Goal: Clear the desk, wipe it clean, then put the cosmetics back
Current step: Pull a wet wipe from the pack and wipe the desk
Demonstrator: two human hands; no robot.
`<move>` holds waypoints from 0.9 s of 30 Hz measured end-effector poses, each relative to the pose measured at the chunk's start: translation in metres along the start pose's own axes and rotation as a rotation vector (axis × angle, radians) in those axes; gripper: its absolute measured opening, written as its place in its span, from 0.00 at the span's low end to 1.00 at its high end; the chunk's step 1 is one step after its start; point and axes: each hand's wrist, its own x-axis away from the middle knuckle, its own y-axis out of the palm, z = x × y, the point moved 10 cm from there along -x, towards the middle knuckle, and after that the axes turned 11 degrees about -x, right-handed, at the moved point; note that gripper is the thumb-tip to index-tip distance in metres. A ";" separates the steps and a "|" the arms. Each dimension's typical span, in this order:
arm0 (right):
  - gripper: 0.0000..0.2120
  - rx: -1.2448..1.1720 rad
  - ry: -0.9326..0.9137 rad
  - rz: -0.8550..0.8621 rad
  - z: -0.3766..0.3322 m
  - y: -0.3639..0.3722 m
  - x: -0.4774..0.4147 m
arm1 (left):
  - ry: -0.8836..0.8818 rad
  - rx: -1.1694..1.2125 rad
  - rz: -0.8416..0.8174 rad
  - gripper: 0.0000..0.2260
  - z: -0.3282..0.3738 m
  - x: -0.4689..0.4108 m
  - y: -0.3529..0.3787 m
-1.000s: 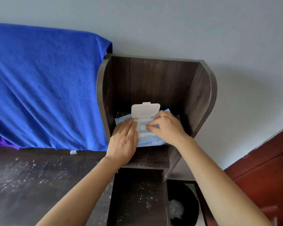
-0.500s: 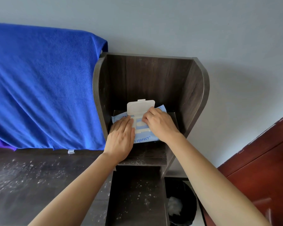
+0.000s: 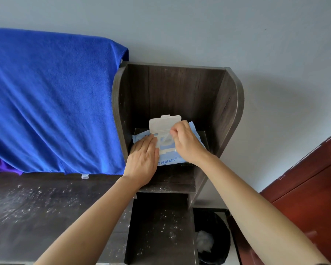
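My left hand (image 3: pixel 141 161) lies flat and open, pinning the wipes pack (image 3: pixel 167 160) on the shelf (image 3: pixel 168 185); just right, my right hand (image 3: pixel 187 142) pinches a wipe (image 3: pixel 167 139) at the opening, ready to draw upward.

Our body, as seen above the dusty desk (image 3: pixel 36 203): two bare forearms, ours, running up from the lower edge, no sleeves reaching into view. Left hand (image 3: pixel 141 163): bare, no ring, watch or glove that we can see. Right hand (image 3: pixel 187 144): bare likewise, wrist unadorned. Nails short and unpainted where they show. No markings on either arm.
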 end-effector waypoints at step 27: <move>0.06 -0.225 -0.254 0.560 -0.069 -0.087 0.025 | 0.003 0.026 -0.015 0.24 0.003 0.002 -0.007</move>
